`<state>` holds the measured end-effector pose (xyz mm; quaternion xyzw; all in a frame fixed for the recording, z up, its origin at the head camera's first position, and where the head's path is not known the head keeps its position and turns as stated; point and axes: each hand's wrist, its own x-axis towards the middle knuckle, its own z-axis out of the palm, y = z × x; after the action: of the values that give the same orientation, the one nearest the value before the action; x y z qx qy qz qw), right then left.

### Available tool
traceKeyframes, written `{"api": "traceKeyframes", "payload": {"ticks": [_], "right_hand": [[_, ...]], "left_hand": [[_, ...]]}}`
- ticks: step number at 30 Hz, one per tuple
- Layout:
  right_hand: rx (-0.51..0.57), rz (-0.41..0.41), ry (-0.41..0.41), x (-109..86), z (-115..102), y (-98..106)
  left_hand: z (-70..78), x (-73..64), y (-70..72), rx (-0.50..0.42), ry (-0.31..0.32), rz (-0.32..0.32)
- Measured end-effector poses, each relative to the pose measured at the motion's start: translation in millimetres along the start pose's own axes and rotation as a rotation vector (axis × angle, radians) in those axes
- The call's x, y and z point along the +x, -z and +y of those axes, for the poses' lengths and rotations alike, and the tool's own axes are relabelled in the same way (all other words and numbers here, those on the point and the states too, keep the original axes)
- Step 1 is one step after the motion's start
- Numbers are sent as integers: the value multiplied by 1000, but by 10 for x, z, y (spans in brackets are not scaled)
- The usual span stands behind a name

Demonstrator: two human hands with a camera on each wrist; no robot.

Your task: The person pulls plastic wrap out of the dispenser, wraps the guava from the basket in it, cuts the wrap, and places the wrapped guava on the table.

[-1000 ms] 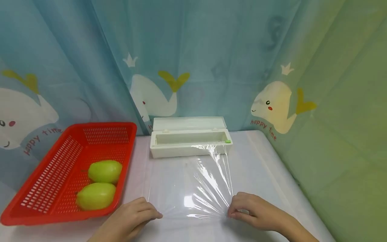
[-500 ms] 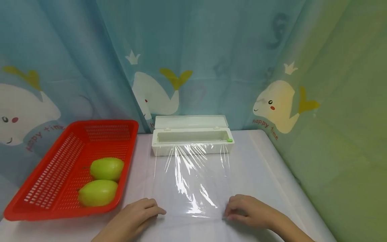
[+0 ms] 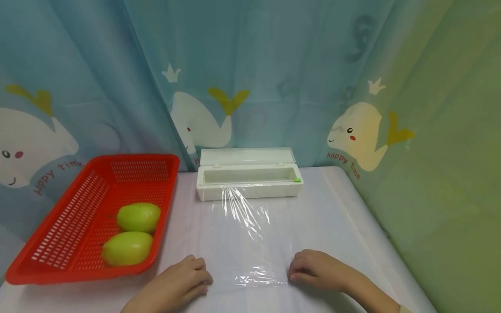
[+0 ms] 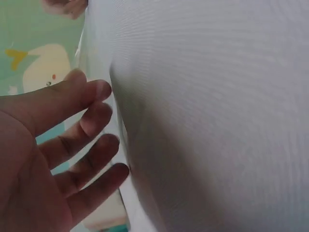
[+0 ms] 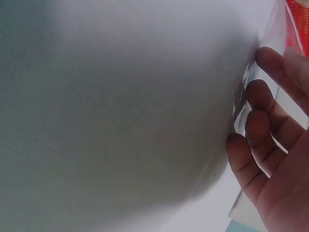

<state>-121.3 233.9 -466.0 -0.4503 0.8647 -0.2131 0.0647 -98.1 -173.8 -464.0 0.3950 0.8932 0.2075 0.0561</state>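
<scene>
A sheet of clear plastic wrap [image 3: 250, 243] stretches from the white wrap dispenser box [image 3: 250, 191] toward me, with glossy creases running along it. My left hand [image 3: 178, 280] pinches its near left corner between thumb and index finger; the other fingers are spread, their tips right at the sheet in the left wrist view. At the near right corner, my right hand [image 3: 318, 269] pinches the wrap, and its bent fingertips [image 5: 258, 92] come down at the film's edge in the right wrist view. The near edge of the wrap lies low over the table between both hands.
A red plastic basket [image 3: 162, 243] with two green pear-like fruits [image 3: 138, 217] stands on the left. The box's lid [image 3: 246, 155] is raised, and a green slider [image 3: 297, 180] sits at its right end. A whale-print curtain [image 3: 274, 87] backs the white-covered table [image 3: 332, 217].
The stretched wrap has been lowered and now lies flatter, with its creases shifted left. My right hand has moved slightly left. The basket and box stay in place.
</scene>
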Motion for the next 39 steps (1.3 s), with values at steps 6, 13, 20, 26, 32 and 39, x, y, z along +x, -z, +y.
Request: {"api": "traceKeyframes", "payload": {"ticks": [6,13,20,26,32,39], "right_hand": [[64,-51,-65,10,-2,17],[105,-14,-85,87,12,99],[107,-23,-100,272,-12,290],[86,-35,-63,563,-88,455],[38,-46,-25,928,-163,517],[10,-61,5,1342,-330,520]], "left_hand": [[35,10,34,5,53,-65],[124,27,130,44,167,-91],[233,-45,334,157,156,97],[288,-108,532,221,114,254],[192,-159,723,288,121,391],[50,-345,945,302,211,457]]}}
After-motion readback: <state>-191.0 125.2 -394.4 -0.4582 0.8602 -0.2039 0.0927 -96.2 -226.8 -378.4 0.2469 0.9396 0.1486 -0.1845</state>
